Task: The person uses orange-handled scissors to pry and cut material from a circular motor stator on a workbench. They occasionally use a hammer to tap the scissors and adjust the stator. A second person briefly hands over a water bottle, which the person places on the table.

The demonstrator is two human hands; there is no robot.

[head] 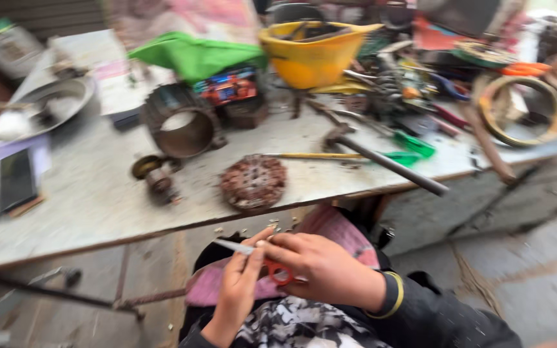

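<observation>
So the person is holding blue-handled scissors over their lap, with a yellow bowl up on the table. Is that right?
Not quite: the head view shows the scissors have red handles, not blue. The rest holds: both the right hand and left hand hold them over the lap, and a yellow bowl sits on the table.

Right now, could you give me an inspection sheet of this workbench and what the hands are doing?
Surface: grey bench top, scuffed, small scraps near its front edge.
Job's things: red-handled scissors and a thin pale strip, held over the lap.
Clutter: round wound coil, metal ring housing, hammer, yellow helmet, green cloth, metal bowl.
Hands: right hand grips the scissors; left hand pinches the strip.
Cables: nothing seen clearly; picture blurred.
Surroundings: stone floor.
</observation>
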